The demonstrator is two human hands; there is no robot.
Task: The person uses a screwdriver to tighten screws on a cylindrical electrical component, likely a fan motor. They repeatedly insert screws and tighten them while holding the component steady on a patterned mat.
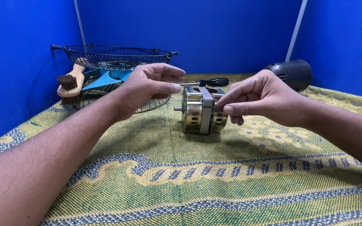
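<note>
Head cam: looking down at a green-yellow woven mat (197, 184) between blue walls
Motor: brass-coloured fan motor (200, 109) sitting mid-mat, shaft poking left
Right hand (258, 100): fingertips pinched on the motor's right end
Left hand (149, 86): hovering just left of the motor, fingers loosely curled, gripping nothing
Behind: screwdriver (208, 82), wire fan guard (114, 56), blue blades (101, 79), wooden brush (71, 83), black motor cover (292, 73)

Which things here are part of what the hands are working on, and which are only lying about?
In hand:
- metal motor, pinched by the right hand
- left hand, open just above and left of it

Lying about:
- screwdriver behind the motor
- wire fan guards
- blue fan blade
- brush
- black motor cover
- woven mat
</note>
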